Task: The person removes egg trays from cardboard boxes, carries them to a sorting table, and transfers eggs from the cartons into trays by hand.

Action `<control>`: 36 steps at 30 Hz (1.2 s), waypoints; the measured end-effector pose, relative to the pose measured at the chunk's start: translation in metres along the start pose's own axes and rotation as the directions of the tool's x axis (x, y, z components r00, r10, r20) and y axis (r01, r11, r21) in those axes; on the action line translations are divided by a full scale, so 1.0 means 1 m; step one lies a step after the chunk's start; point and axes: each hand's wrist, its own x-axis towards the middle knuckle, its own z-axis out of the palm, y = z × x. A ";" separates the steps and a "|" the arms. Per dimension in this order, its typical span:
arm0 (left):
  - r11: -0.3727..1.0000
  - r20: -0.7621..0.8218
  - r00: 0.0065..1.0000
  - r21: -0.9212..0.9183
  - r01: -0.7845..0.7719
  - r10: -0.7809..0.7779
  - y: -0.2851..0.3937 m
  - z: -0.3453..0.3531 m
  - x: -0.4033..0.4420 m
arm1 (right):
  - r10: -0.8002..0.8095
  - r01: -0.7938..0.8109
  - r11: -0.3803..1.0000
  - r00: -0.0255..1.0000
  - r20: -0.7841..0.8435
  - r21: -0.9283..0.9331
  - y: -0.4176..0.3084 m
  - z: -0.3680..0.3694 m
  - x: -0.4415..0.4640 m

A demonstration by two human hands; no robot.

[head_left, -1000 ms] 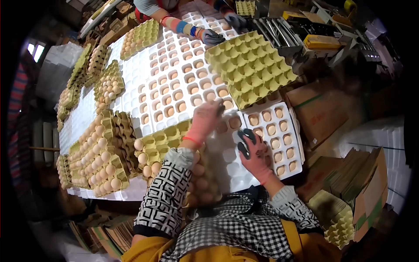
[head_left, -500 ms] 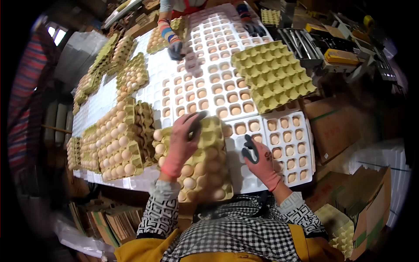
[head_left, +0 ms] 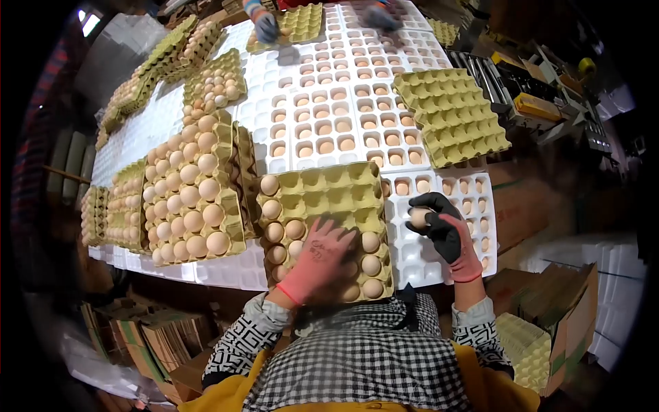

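Note:
A yellow pulp egg tray (head_left: pixel 312 180) lies in front of me, its far rows bare and eggs in its near and side cups. My left hand (head_left: pixel 321 255), in a pink and black glove, is palm down over the middle of this tray. Its fingers are blurred and their tips hidden, so what they grip cannot be seen. To the right, my right hand (head_left: pixel 449 237) pinches an egg (head_left: pixel 419 218) between thumb and fingers. That hand is above a white plastic tray (head_left: pixel 417 264), which has eggs in its far row and bare pockets nearer me.
Filled egg trays (head_left: pixel 185 192) lean in a stack at left. An eggless pulp tray (head_left: pixel 453 117) rests over white trays at right. Across the table are a co-worker's gloved hands (head_left: pixel 266 29) and another pulp tray (head_left: pixel 302 24). Cardboard boxes (head_left: pixel 563 316) stand below at right.
My left hand has come down over the middle of the pulp tray. My right hand has turned over and now shows an egg in its fingers. The co-worker's hands have moved farther away.

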 end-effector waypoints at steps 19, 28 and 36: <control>0.870 0.052 0.962 -0.417 0.265 -0.268 0.018 -0.039 -0.004 | 0.039 0.146 -0.005 0.989 0.146 -0.989 0.046 0.070 -0.016; 0.975 0.259 0.940 0.075 0.210 -0.223 0.062 -0.014 0.023 | 0.191 -0.198 0.980 0.952 -0.240 -0.006 0.030 -0.076 -0.035; 0.983 0.325 0.937 0.167 0.078 -0.130 0.092 -0.019 0.041 | 0.074 -0.115 0.068 0.991 -0.110 -0.991 0.049 -0.095 -0.006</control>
